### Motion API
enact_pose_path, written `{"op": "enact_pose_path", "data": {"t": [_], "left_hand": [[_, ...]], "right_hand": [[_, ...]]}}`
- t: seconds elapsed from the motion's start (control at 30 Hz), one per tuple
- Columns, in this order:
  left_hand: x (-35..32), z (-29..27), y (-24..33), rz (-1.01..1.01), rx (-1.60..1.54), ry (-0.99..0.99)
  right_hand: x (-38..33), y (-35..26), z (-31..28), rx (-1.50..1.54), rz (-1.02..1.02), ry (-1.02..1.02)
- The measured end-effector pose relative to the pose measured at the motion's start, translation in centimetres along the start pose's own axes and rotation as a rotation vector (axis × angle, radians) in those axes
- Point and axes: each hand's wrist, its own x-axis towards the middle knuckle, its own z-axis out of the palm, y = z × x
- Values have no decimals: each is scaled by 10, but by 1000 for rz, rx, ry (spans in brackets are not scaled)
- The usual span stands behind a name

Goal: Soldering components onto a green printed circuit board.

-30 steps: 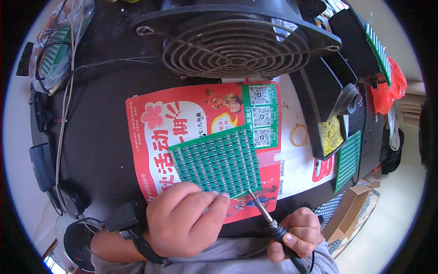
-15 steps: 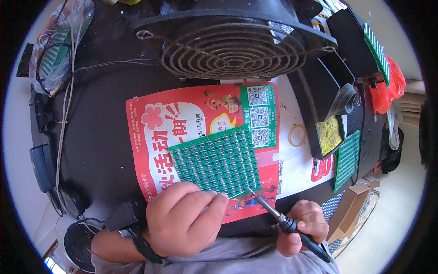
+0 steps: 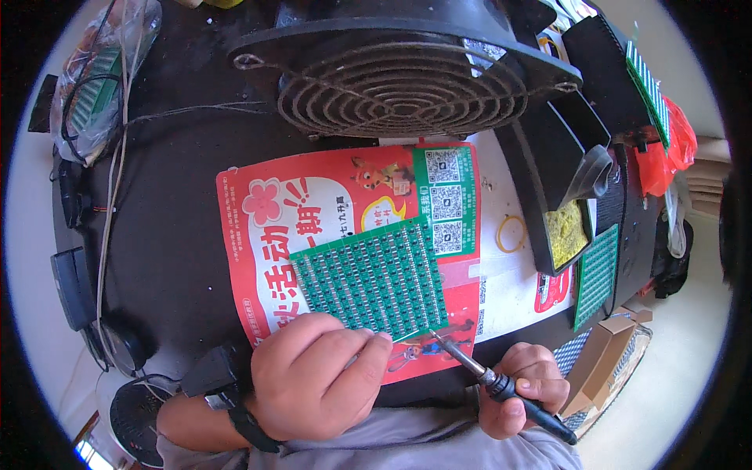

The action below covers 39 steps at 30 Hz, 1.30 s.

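A green circuit board (image 3: 372,274) with dense rows of small parts lies slightly turned on a red and white printed sheet (image 3: 254,227). My left hand (image 3: 317,376) is closed over the board's lower edge, the fingertips pressed together there. A thin pale line runs beside those fingertips along the edge; whether it is wire or the board's rim, I cannot tell. In my right hand (image 3: 521,392) a soldering iron (image 3: 495,384) with a black handle is gripped. Its metal tip points up-left, close to the board's lower right corner.
A black fan (image 3: 403,78) with a round wire guard stands behind the sheet. To the right are a black iron stand with a yellow sponge (image 3: 565,235), another green board (image 3: 597,274) and an open cardboard box (image 3: 603,356). Cables (image 3: 117,172) run down the left side.
The soldering iron's tip has shifted slightly down and to the right, off the board's corner, and my right hand has moved with it. My left hand and the circuit board look unmoved.
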Motion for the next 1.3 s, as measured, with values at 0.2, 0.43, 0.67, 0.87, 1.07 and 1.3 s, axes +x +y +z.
{"op": "enact_pose_path", "data": {"t": [0.2, 0.43, 0.67, 0.87, 1.07, 1.3], "left_hand": [[-1, 1, -1, 13, 9, 8], [-1, 0, -2, 12, 5, -4], [0, -2, -1, 5, 19, -29], [4, -5, -1, 3, 13, -46], [3, -8, 0, -34, 20, -61], [4, -11, -1, -38, -1, -59]], "right_hand": [[1, -1, -3, 4, 24, -52], [1, 1, 0, -13, 24, -11], [0, 2, 0, 33, 12, 30], [2, -1, 0, 12, 38, 15], [1, 0, 0, 6, 56, 12], [3, -6, 9, 96, 113, 142]]}}
